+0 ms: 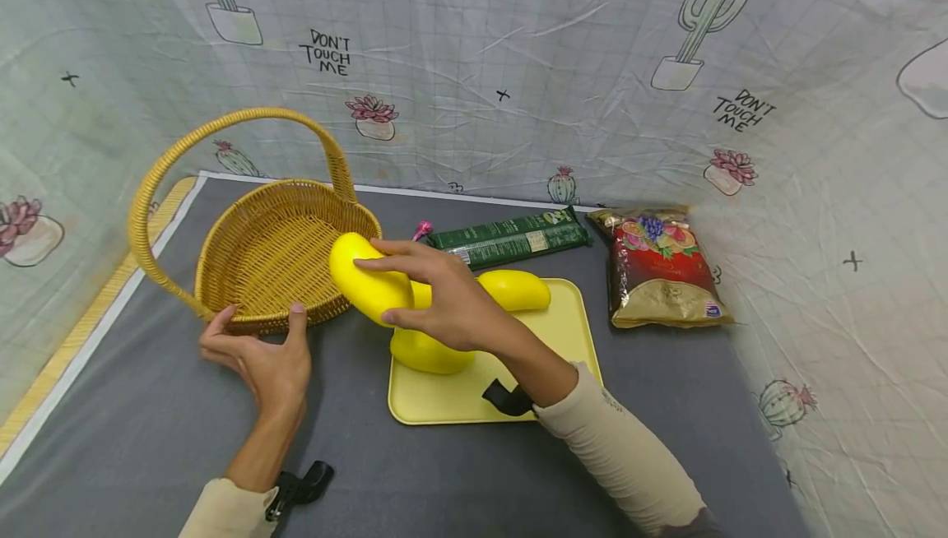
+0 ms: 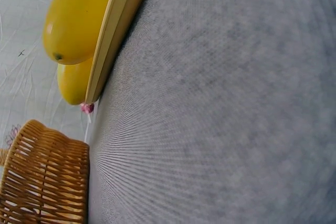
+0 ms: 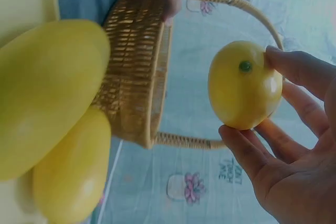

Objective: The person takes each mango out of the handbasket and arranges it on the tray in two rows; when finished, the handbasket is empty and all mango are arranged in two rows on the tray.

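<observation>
My right hand (image 1: pixel 448 291) holds a smooth yellow toy mango (image 1: pixel 363 275) between thumb and fingers, near the right rim of a wicker basket (image 1: pixel 215 262). In the right wrist view, the held mango (image 3: pixel 244 93) shows a green stem spot at its end. My left hand (image 1: pixel 262 361) grips the basket's near rim, its thumb at the edge. Only woven floor shows inside the basket. More yellow mangoes, one of them at the near left (image 1: pixel 429 354), lie on a pale yellow tray (image 1: pixel 489 406), partly hidden by my right hand and forearm.
Behind the tray lies a long green packet (image 1: pixel 511 238), with a small pink-wrapped item (image 1: pixel 423 229) at its left end. A red and gold bag (image 1: pixel 659 266) lies to the right. The basket's tall handle (image 1: pixel 255 114) arches overhead. A printed curtain (image 1: pixel 474 69) hangs behind the grey table.
</observation>
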Motion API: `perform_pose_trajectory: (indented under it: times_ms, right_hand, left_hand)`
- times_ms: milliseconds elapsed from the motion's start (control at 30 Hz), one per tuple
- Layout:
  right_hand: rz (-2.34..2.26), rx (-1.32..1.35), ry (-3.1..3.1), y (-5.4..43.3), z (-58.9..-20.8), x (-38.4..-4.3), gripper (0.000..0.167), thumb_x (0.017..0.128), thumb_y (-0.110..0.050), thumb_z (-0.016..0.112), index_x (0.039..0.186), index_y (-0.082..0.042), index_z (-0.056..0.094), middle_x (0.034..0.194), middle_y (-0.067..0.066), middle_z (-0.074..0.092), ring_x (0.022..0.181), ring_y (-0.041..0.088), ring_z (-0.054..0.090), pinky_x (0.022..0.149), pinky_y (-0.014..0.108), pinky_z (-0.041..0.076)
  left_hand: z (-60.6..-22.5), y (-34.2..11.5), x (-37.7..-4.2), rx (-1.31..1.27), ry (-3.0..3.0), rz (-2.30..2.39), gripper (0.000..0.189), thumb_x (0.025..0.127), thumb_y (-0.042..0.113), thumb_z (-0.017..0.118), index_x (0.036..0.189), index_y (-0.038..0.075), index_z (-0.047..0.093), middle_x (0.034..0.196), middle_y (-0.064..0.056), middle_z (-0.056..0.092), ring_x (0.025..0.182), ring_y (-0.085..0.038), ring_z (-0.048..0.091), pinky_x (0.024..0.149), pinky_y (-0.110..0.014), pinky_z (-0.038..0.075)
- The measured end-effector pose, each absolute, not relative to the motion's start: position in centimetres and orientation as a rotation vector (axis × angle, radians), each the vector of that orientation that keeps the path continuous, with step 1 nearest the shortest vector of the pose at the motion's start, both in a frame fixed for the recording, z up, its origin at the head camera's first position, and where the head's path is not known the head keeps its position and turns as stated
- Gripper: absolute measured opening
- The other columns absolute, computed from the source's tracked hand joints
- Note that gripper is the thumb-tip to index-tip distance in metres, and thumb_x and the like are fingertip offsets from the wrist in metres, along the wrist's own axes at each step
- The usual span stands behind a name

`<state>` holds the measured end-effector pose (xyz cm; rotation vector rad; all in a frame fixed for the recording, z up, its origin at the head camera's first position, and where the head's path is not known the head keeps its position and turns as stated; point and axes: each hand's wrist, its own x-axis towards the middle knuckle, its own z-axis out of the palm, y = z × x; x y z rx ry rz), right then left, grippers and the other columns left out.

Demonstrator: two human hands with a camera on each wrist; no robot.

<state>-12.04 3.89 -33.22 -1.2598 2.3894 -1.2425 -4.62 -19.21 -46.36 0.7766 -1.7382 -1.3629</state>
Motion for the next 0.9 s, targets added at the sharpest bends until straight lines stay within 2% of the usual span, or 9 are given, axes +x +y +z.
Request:
perform_pose_trajectory:
  times_ms: [167, 300, 400, 633, 900]
  right_hand:
    - [-1.279, -1.226, 2.371, 6.7, -33.5, -11.6, 0.068, 0.090, -0.011, 0.085, 0.152, -0.026, 0.061, 0.166, -0.005, 0.046, 0.155, 0.017, 0.043, 0.120, 0.042, 0.045]
    - [-1.291, -1.167, 2.335, 8.9, -33.8, -11.3, 0.067, 0.091, -0.012, 0.085, 0.152, -0.029, 0.060, 0.166, -0.007, 0.046, 0.155, 0.015, 0.041, 0.119, 0.044, 0.046]
    - [-1.291, -1.138, 2.302, 10.6, -34.2, -11.2, 0.066, 0.092, -0.014, 0.084, 0.151, -0.029, 0.060, 0.166, -0.008, 0.046, 0.154, 0.016, 0.043, 0.117, 0.044, 0.048]
    - [-1.329, -1.138, 2.180, 14.2, -36.1, -11.3, 0.064, 0.091, -0.013, 0.083, 0.151, -0.019, 0.061, 0.167, 0.001, 0.046, 0.153, 0.025, 0.047, 0.116, 0.044, 0.048]
    - [-1.283, -1.112, 2.178, 17.8, -37.5, -11.4, 0.061, 0.092, -0.010, 0.082, 0.149, -0.017, 0.062, 0.166, 0.005, 0.047, 0.154, 0.030, 0.045, 0.116, 0.049, 0.047]
  left_hand:
    - [-46.5, -19.2, -4.6, 0.773, -1.737, -1.360, 0.066, 0.089, 0.032, 0.082, 0.134, 0.015, 0.036, 0.133, 0.009, 0.022, 0.132, -0.014, 0.027, 0.099, -0.029, 0.020]
    - [-46.5, -19.2, -4.5, 0.773, -1.733, -1.366, 0.063, 0.090, 0.031, 0.082, 0.132, 0.021, 0.036, 0.133, 0.008, 0.022, 0.129, -0.014, 0.028, 0.095, -0.025, 0.018]
    - [-46.4, -19.2, -4.6, 0.777, -1.736, -1.368, 0.063, 0.090, 0.029, 0.081, 0.133, 0.019, 0.036, 0.133, 0.010, 0.022, 0.130, -0.014, 0.029, 0.095, -0.025, 0.019]
    - [-46.3, -19.2, -4.5, 0.799, -1.751, -1.372, 0.065, 0.092, 0.027, 0.080, 0.137, 0.012, 0.035, 0.134, 0.011, 0.021, 0.132, -0.013, 0.029, 0.097, -0.027, 0.021]
    - [-46.3, -19.4, -4.5, 0.774, -1.747, -1.382, 0.067, 0.091, 0.033, 0.080, 0.137, 0.011, 0.035, 0.134, 0.011, 0.021, 0.132, -0.010, 0.027, 0.096, -0.024, 0.019]
